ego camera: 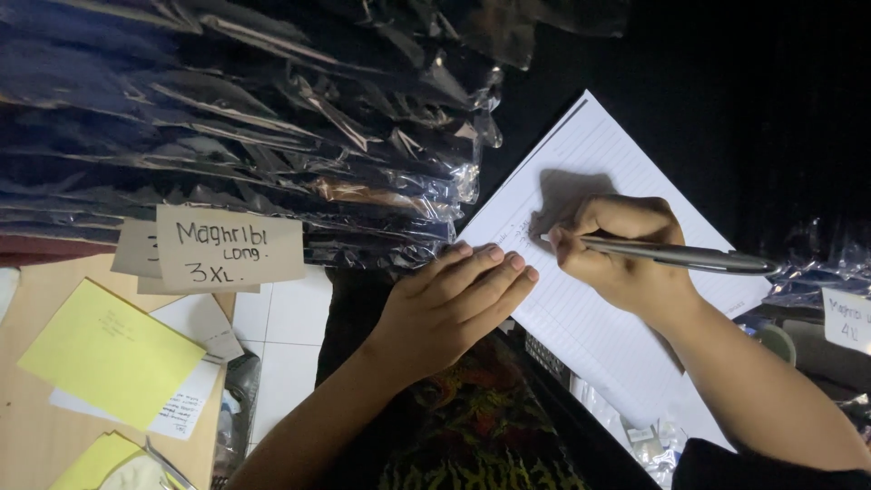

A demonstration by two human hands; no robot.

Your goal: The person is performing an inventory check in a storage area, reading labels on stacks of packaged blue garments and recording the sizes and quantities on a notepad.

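Silver pen: our right hand [626, 249] has it pinched between thumb and curled fingers, so that grip is closed tight on the pen [680, 256], tip down on the paper.
Paper: white lined sheet [590, 163], lying at an angle, half over a dark printed cloth [472, 436] and right next to the bags.
Left hand: our left hand [454, 304] is flat, fingers together and stretched out, holding nothing, just pressing on the sheet's lower left edge so it doesn't slide.
Step, we reckon: mid-writing, a few faint marks near the pen tip, too small for us to read.
Next move, our guess: needs the flat hand to keep the sheet pinned while the pen goes along the ruled line, since the surface under it looks soft.
Around us: a big stack of shiny plastic-wrapped bags [272, 127] with a brown card label [229, 247] stuck in front, yellow sticky notes [109, 354] on a wooden bench [27, 426], white floor tiles [281, 327] between.
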